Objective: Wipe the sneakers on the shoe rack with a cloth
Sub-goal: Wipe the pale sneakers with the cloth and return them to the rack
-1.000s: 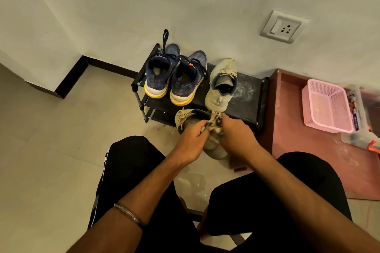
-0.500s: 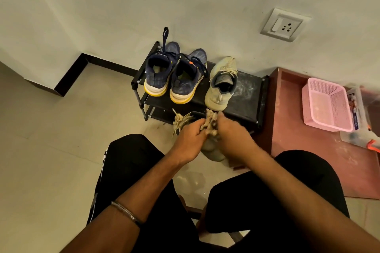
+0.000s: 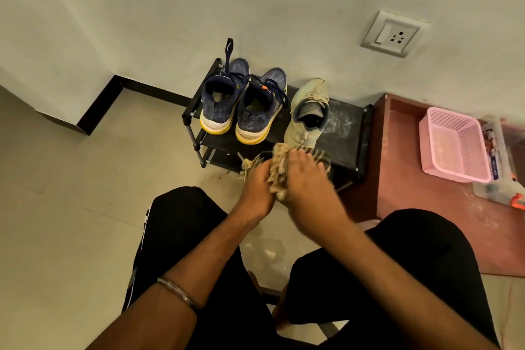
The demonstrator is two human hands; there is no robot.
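A black shoe rack (image 3: 347,133) stands against the wall. On its top shelf are two navy sneakers with yellow soles (image 3: 218,106) (image 3: 257,115) and one beige sneaker (image 3: 308,113). In front of the rack my left hand (image 3: 255,187) holds a second beige sneaker, mostly hidden, with its laces (image 3: 249,163) sticking out. My right hand (image 3: 308,176) lies over a striped beige cloth (image 3: 279,169) and grips it against that sneaker. The hand and cloth are motion-blurred.
A pink plastic basket (image 3: 454,145) and a clear box (image 3: 500,179) sit on a red-brown low surface (image 3: 397,179) right of the rack. A wall socket (image 3: 395,34) is above it. My knees in black trousers flank the tiled floor (image 3: 85,193).
My right hand has slid the cloth forward and up over the held sneaker, toward the rack. The cloth now spreads out past my fingers. My left hand stays on the sneaker.
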